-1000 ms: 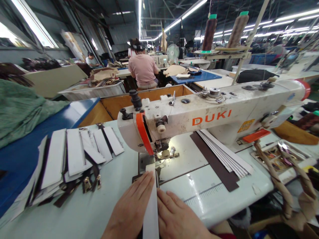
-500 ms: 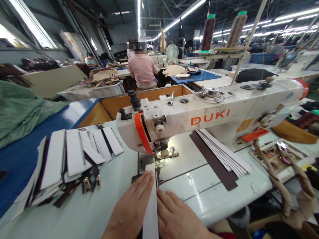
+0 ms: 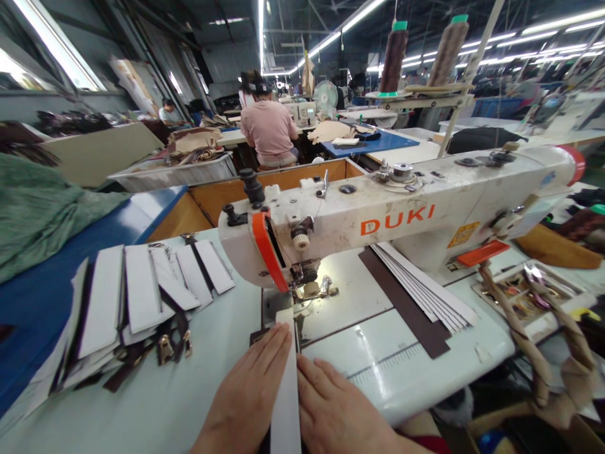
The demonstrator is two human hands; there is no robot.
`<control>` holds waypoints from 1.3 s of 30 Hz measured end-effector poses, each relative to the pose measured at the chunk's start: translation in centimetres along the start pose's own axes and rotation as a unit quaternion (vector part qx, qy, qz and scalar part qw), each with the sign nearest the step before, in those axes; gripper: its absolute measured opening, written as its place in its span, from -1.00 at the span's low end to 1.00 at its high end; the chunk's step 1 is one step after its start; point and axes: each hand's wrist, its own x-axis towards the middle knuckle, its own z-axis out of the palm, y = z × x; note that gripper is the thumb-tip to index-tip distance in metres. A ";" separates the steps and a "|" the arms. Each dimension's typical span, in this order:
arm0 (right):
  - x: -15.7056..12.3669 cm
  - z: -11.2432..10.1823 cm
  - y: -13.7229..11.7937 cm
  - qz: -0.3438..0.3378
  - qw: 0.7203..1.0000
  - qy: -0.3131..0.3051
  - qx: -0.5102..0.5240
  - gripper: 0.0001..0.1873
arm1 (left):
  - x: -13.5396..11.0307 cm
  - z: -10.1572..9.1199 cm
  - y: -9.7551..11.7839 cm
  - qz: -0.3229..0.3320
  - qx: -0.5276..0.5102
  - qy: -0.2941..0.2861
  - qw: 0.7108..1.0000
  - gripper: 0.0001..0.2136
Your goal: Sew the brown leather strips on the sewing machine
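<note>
A white strip (image 3: 286,391) lies on the pale green table and runs up under the needle end of a white DUKI sewing machine (image 3: 397,214). My left hand (image 3: 250,394) lies flat with fingers stretched along the strip's left edge. My right hand (image 3: 338,413) lies flat against its right edge, fingers stretched out. Both hands press on the strip near the table's front edge.
A fanned pile of white strips with dark straps and buckles (image 3: 137,302) lies to the left. A dark strip and several white ones (image 3: 420,302) lie under the machine arm. A tray of small parts (image 3: 529,293) sits at right. A person in pink (image 3: 269,132) sits ahead.
The view has shifted slightly; my hands and the strip stay in nearly the same place at the needle.
</note>
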 end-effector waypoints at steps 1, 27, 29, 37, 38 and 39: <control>0.0 -0.3 0.1 -0.006 1.000 0.004 0.002 -0.57 | 0.1 0.0 0.0 0.003 0.002 -0.006 1.000 -0.61; 2.8 -2.2 3.2 -0.054 0.996 0.071 -0.007 -0.86 | 0.5 -0.5 0.6 -0.018 -0.010 -0.143 0.990 -0.54; 2.7 -2.0 3.3 -0.060 0.996 0.067 -0.008 -0.87 | 0.8 -0.9 0.7 -0.022 -0.007 -0.141 0.990 -0.56; 3.2 -2.1 4.0 -0.054 0.996 0.070 -0.012 -0.88 | 2.1 -0.2 0.4 -0.037 -0.016 -0.142 0.989 -0.59; 3.4 -2.2 4.4 -0.052 0.996 0.071 -0.014 -0.88 | 2.3 0.0 0.2 -0.039 -0.017 -0.143 0.989 -0.59; 3.6 -2.2 4.7 -0.049 0.996 0.073 -0.015 -0.87 | 2.5 0.3 0.0 -0.042 -0.018 -0.142 0.989 -0.59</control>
